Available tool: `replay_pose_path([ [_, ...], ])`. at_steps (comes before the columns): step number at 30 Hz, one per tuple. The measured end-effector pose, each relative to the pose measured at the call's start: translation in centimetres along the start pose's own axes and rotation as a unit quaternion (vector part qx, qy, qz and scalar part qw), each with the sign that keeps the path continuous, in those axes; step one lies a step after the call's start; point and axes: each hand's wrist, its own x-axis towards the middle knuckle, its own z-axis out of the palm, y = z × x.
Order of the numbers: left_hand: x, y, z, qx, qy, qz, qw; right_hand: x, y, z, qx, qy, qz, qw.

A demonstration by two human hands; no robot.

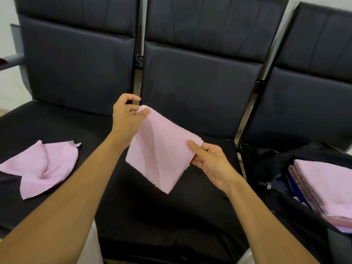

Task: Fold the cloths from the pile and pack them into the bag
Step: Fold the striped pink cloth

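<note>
A folded pink cloth (162,149) hangs in the air above the middle seat, held by both hands. My left hand (127,119) pinches its upper left corner between thumb and fingers. My right hand (209,161) grips its right edge, thumb on top. On the left seat lies a crumpled, unfolded pink cloth (42,168). A dark open bag (276,168) sits on the right seat, and a stack of folded pink cloths (327,185) rests inside it.
A row of three black padded seats (190,88) with tall backrests fills the view. Metal gaps separate the seats. A grey armrest (11,60) sticks out at the far left. A zip pull (268,186) hangs at the bag's opening.
</note>
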Motion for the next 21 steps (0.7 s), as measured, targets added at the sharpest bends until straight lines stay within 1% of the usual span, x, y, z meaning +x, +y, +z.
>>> replay_pose_path([
  [3, 0.29, -0.25, -0.08, 0.006, 0.008, 0.003, 1.0, 0.17, 0.21, 0.3, -0.006, 0.026, -0.02, 0.999],
  [11, 0.78, -0.2, -0.4, 0.035, 0.021, 0.024, 0.999, 0.52, 0.55, 0.35, -0.037, 0.044, -0.068, 0.996],
  [16, 0.34, 0.04, -0.64, 0.045, -0.026, 0.054, 0.997, 0.76, 0.86, 0.3, -0.062, 0.077, -0.101, 0.99],
  [21, 0.36, -0.09, -0.9, 0.082, -0.07, 0.052, 0.993, 1.01, 0.95, 0.33, -0.036, 0.083, -0.083, 0.992],
])
